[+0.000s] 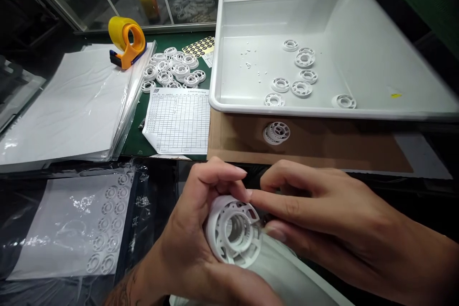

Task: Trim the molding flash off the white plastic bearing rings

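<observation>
My left hand (193,234) is wrapped round white plastic rings (234,232), which look stacked one behind another and face up toward me. From the right, my right hand (322,215) closes in on the same rings. Its index fingertip touches the upper right rim, and its thumb lies lower, by the rings' right edge. Whether those fingers pinch anything small is hidden. Below the hands, a pale greenish-white surface (287,272) shows. Just beyond them, two stacked white rings (277,132) rest on the brown cardboard (322,146).
A large white tray (272,111) holds several rings and small white scraps. Left of it lie a pile of rings (174,68), a sticker sheet (199,47) and a paper form (179,122). A tape dispenser (128,43) stands on plastic-sleeved sheets (68,100). Bagged rings (107,222) lie lower left.
</observation>
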Motion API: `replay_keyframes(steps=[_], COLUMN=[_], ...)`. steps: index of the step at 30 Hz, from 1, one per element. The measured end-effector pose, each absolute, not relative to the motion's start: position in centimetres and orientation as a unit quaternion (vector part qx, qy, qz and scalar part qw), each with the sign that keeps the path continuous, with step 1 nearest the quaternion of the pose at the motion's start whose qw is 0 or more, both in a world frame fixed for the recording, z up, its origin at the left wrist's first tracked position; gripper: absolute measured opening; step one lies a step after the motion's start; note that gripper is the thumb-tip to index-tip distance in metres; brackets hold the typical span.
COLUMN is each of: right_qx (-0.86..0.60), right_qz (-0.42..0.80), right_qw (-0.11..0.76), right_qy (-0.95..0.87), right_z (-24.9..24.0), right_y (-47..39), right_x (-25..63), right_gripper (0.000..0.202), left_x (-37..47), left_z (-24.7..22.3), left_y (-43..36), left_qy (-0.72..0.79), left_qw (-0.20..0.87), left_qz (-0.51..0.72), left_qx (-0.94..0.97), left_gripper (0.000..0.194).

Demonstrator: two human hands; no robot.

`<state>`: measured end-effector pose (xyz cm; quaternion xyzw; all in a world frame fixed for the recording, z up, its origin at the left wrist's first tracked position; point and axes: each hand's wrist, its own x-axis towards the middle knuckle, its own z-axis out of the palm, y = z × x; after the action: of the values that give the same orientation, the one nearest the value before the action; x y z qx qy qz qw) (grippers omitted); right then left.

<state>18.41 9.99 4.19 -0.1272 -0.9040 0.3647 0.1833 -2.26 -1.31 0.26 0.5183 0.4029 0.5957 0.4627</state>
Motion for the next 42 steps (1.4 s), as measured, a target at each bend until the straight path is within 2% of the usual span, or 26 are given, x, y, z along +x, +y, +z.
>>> replay_keyframes(steps=[9,15,21,28,31,34,38,40,42], right_qx=[-0.125,-0.130,-0.130,-0.132,-0.127,-0.134,-0.146,-0.164,-0.189], right_qz=[0.409,0.392,0.350,0.305,0.303,0.326,0.428,0.471,0.486], right_qw=[0.172,0.169,0.170,0.187,0.188,0.187,0.156,0.151,0.172], right_qy=[-0.887,-0.895,-0.912,-0.924,-0.926,-0.917,-0.878,-0.854,-0.836], right_z=[4.5,4.5,4.5,4.6,4.5,4.4,4.5,4.4,4.2], right_y=[10.1,10.1,9.8,9.5,9.6,9.9,10.1,9.7,8.9], right_x=[18.2,17.9,18.0,18.0,18.0,18.1,18.4,18.4,18.2], right_gripper=[0.024,0.024,0.028,0.031,0.028,0.026,0.027,0.026,0.026], left_x=[-2.5,-2.6,-2.6,-2.6,-2.5,-2.4,-2.0,-1.8,-1.6], left_z=[0.2,0.3,0.0,0.0,-0.1,0.0,0.1,0.0,-0.3], left_y=[-1.5,-1.7,-1.8,-1.7,-1.5,-1.3,-0.9,-0.9,-1.0], left_qy=[0.403,0.425,0.423,0.434,0.435,0.439,0.421,0.430,0.457], left_qw=[0.463,0.445,0.453,0.450,0.448,0.436,0.434,0.426,0.390], left_qz=[0.587,0.577,0.573,0.579,0.567,0.571,0.600,0.603,0.604], left_qx=[0.527,0.537,0.536,0.524,0.537,0.539,0.525,0.519,0.523], left_gripper=[0.078,0.064,0.077,0.079,0.074,0.064,0.060,0.066,0.081])
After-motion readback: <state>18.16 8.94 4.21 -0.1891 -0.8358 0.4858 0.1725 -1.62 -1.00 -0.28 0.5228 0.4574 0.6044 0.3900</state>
